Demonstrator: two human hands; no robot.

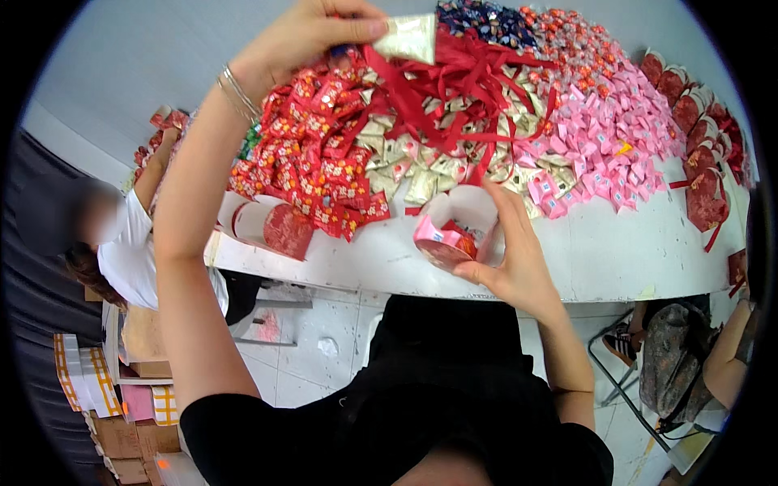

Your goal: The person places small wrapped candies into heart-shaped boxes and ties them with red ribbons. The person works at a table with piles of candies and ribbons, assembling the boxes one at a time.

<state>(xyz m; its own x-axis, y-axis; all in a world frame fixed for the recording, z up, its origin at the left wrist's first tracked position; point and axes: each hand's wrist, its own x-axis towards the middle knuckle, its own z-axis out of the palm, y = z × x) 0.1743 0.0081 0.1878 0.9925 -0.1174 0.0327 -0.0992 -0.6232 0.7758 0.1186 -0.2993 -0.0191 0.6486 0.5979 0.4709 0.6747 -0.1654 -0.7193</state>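
My left hand (336, 31) is raised over the far side of the table and pinches a cream-coloured packet (409, 39) by its edge. Near the front edge, my right hand (510, 259) grips a small red paper gift box (442, 249), fingers behind and thumb in front. The box's top is open, showing white inner walls, with pink and red wrapped pieces inside. Between my hands lies a heap of dark red ribbons (438, 97) over more cream packets (421, 185). Red flowered packets (312, 146) are piled below my left hand.
Pink packets (616, 138) spread at the right, with orange-red wrapped sweets (571, 40) and dark blue ones (486, 23) behind. Open red boxes (288, 231) stand at the left; filled-looking boxes (705, 202) line the right. A person (121, 243) works at the left; another person's arm (729, 356) shows right.
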